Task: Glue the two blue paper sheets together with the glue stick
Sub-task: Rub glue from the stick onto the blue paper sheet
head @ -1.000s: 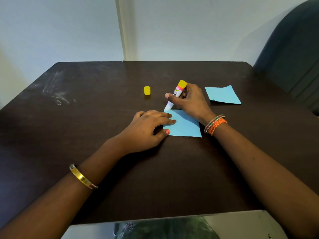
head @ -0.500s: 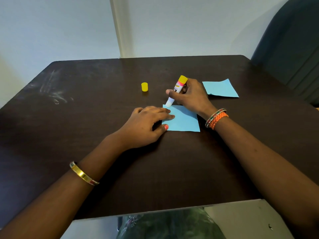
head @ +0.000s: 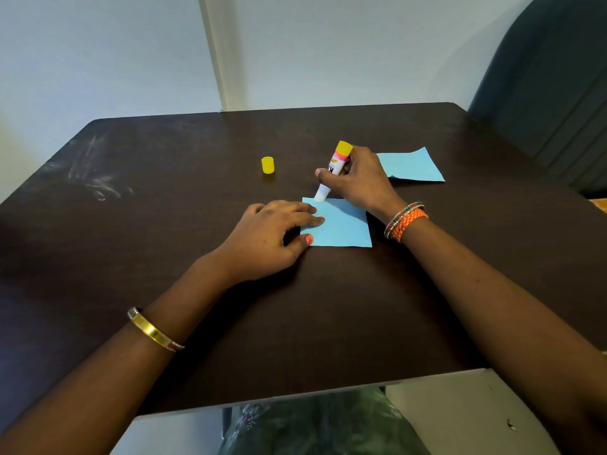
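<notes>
A small blue paper sheet [head: 343, 226] lies flat on the dark table [head: 164, 224] in front of me. My left hand [head: 272, 234] rests on its left edge, fingers spread, pinning it down. My right hand [head: 359, 180] grips the glue stick [head: 333, 169], which is white with a yellow end and leans to the right. Its white tip touches the sheet's far left corner. The second blue sheet [head: 412, 165] lies further back on the right, partly hidden behind my right hand.
The yellow glue cap [head: 267, 165] stands alone on the table, left of the glue stick. A dark chair [head: 551, 77] stands beyond the table's right corner. A pale wall rises behind the table. The near table edge is close to my body.
The glue tip has stayed near the sheet's far left corner with only a slight shift. My head has tilted, so the scene sits a little differently in view. The left hand keeps holding the sheet.
</notes>
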